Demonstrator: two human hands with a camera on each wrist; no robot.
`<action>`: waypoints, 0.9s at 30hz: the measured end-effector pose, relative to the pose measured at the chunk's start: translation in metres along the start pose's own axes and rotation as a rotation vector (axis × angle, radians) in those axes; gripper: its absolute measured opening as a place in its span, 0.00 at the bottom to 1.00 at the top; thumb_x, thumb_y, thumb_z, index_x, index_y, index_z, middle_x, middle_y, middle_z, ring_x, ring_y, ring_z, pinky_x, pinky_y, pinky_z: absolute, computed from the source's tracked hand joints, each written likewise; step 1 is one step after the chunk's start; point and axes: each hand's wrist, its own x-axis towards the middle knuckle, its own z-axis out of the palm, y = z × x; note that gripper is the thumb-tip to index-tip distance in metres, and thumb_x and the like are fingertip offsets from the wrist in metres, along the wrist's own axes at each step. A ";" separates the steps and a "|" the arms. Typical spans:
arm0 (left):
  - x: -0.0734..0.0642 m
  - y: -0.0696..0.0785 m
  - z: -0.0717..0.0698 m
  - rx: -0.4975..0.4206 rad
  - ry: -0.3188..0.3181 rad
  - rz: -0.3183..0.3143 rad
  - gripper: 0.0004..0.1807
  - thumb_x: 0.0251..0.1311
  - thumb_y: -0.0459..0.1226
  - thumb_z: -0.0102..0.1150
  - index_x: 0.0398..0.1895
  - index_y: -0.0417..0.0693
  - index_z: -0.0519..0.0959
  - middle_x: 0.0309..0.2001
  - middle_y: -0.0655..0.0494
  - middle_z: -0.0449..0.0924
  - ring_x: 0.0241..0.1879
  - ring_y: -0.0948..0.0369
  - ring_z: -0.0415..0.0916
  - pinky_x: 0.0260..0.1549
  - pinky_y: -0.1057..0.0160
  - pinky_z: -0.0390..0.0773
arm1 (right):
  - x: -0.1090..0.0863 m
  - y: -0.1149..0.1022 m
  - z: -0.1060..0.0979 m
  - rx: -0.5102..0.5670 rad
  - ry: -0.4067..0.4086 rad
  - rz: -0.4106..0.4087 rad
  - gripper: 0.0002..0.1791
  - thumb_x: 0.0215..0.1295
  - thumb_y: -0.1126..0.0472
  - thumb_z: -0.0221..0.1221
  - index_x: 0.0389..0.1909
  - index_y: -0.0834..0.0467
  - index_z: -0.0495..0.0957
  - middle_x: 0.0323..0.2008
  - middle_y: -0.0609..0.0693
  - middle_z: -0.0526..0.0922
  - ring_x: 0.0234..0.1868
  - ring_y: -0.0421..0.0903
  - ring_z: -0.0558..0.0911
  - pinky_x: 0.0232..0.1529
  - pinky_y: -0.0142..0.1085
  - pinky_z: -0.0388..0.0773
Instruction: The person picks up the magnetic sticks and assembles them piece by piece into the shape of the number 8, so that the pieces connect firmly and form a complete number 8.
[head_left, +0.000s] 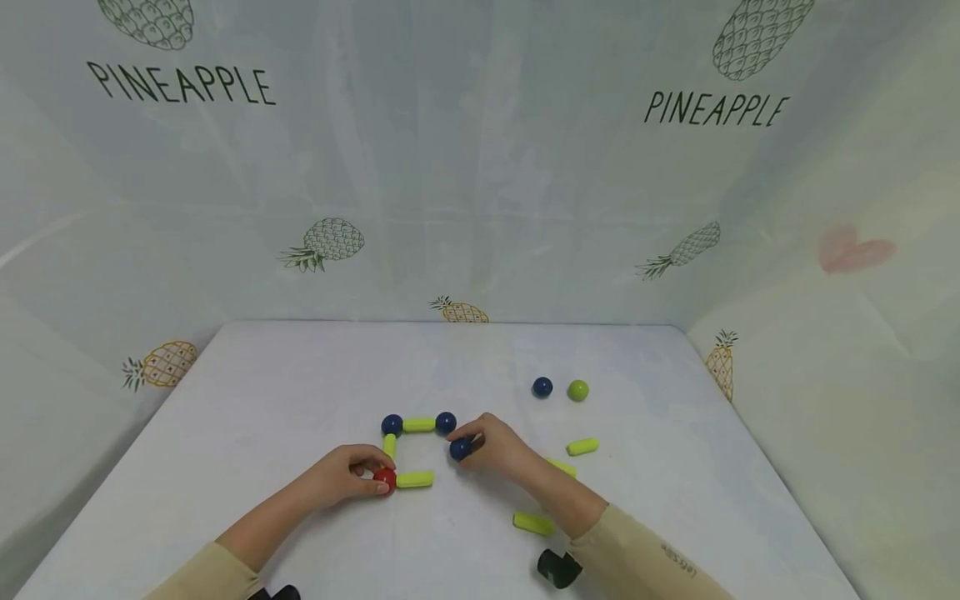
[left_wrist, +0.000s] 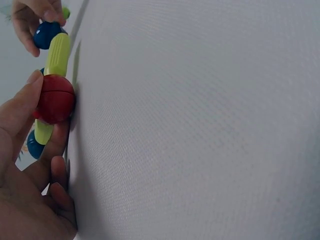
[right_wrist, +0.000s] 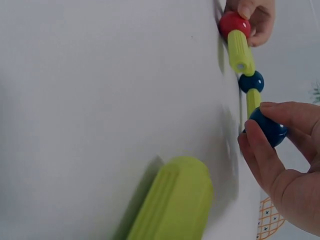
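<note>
My left hand (head_left: 347, 477) pinches a red ball (head_left: 385, 480) between thumb and fingers. From the red ball a yellow-green rod (head_left: 415, 480) points right, its far end free. Another rod (head_left: 389, 447) runs from it to a blue corner ball (head_left: 392, 425), and a back rod (head_left: 419, 425) joins that ball to a second blue ball (head_left: 446, 422). My right hand (head_left: 498, 450) holds a separate blue ball (right_wrist: 270, 129) with thumb and fingertips. In the head view this ball is close to the second blue ball; whether they touch I cannot tell.
A loose blue ball (head_left: 542, 387) and a green ball (head_left: 578, 390) lie at the back right of the white table (head_left: 300, 367). Loose rods (head_left: 582, 447) lie around the right forearm, one (head_left: 533, 523) nearer the front. A patterned curtain (head_left: 480, 167) hangs behind.
</note>
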 end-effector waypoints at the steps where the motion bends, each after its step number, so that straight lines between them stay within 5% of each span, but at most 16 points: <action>1: 0.000 0.000 0.000 0.000 0.001 -0.001 0.16 0.52 0.39 0.73 0.44 0.46 0.83 0.38 0.57 0.78 0.39 0.56 0.68 0.36 0.63 0.70 | -0.001 0.000 0.001 0.001 -0.005 0.000 0.21 0.50 0.70 0.71 0.45 0.49 0.86 0.40 0.48 0.73 0.39 0.46 0.76 0.38 0.38 0.78; 27: 0.002 -0.001 0.000 0.004 0.002 -0.006 0.17 0.52 0.41 0.74 0.44 0.46 0.83 0.38 0.57 0.79 0.39 0.56 0.68 0.37 0.63 0.70 | -0.012 -0.002 0.019 -0.006 -0.008 -0.043 0.17 0.46 0.66 0.75 0.39 0.51 0.85 0.36 0.43 0.75 0.35 0.43 0.75 0.34 0.35 0.76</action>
